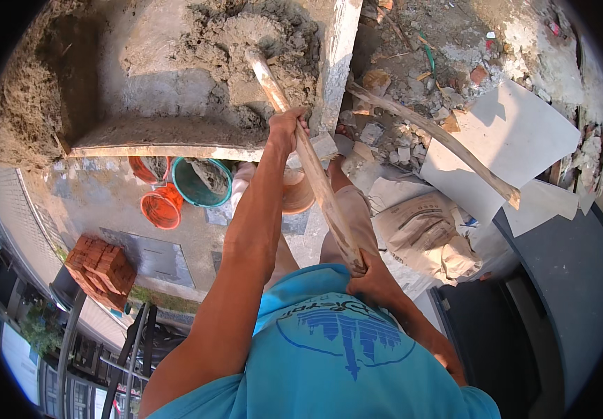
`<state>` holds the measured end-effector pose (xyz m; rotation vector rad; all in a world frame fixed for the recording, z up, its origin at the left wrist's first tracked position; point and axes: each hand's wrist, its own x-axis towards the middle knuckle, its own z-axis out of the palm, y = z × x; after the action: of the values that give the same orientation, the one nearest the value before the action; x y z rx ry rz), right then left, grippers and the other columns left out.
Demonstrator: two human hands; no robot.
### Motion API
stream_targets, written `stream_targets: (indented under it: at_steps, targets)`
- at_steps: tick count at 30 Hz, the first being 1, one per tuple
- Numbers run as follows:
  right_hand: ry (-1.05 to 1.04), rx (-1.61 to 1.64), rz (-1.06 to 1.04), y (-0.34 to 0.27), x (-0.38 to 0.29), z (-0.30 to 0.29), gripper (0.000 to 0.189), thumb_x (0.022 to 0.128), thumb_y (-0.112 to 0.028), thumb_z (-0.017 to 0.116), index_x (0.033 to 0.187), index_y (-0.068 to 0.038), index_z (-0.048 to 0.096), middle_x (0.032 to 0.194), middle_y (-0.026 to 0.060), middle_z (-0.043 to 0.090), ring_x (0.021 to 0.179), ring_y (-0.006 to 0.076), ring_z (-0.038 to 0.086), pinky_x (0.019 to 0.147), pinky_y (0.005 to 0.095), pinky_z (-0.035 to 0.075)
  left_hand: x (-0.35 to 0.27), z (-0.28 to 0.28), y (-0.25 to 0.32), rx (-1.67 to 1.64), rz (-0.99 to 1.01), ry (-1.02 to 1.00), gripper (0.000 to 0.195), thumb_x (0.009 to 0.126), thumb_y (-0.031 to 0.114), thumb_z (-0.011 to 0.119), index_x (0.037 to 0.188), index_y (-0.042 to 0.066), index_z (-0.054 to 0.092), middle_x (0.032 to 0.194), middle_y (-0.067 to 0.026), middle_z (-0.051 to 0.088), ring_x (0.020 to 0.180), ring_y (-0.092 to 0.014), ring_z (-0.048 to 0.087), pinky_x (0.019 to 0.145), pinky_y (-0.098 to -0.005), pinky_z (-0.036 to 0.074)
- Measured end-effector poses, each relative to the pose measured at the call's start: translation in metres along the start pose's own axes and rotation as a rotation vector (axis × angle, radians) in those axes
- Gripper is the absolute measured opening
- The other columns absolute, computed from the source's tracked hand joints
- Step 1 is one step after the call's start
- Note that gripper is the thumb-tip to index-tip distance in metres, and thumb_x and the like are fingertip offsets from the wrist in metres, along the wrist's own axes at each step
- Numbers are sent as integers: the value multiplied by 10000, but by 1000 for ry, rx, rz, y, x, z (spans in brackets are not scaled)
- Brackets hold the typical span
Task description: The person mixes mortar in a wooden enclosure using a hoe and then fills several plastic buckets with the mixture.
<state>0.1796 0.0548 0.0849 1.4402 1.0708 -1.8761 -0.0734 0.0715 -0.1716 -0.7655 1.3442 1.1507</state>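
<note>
A long wooden tool handle (320, 186) slants from my waist up into a mixing trough (163, 152). My left hand (287, 128) is wrapped around it midway, above the trough's near rim. Close to my shirt, my right hand (368, 276) grips its lower end. The far end meets a heap of wet mortar (212, 44) heaped in the trough's right half; the tool's head is buried there, so its kind cannot be told. Bare trough floor (144, 91) shows to the left of the heap.
Orange buckets (161, 207) and a green bucket (181, 191) stand below the trough's near rim. Stacked bricks (100, 269) lie at left. To the right are a second wooden handle (437, 131), rubble (406, 149), white sheets (516, 125) and a crumpled paper sack (416, 230).
</note>
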Motion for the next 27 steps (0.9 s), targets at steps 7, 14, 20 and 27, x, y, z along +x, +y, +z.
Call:
stream_targets:
  at_steps: [7,14,20,27]
  targets:
    - [-9,115,10,-51,-35,24,577,612,-56,634,1156,57,480,991,135,573,908,174,538,824,287,426,-6,-18,-7,-40,-60,-77,198,813,137,638,700,57,497,559,-27,469,431,-144,464,403,-282,467]
    - [-80,-73,56,-62,-24,-4,551,602,-91,648,1106,60,486,884,115,567,811,179,551,740,287,439,-48,-44,-7,10,-2,-148,337,874,329,568,904,0,505,719,-104,560,591,-208,580,508,-316,526]
    - [-205,-43,-51,-81,-9,-37,481,630,-59,618,1063,78,460,718,58,537,623,117,525,581,260,430,-111,-213,1,371,391,190,405,892,337,524,1098,-10,487,845,-137,595,674,-186,622,556,-269,527]
    - [-319,60,-48,-74,1,-63,381,662,-73,616,994,51,475,725,63,545,636,135,545,590,266,440,-340,-396,-195,116,-96,747,248,864,217,545,945,-14,508,730,-136,564,561,-234,608,418,-323,513]
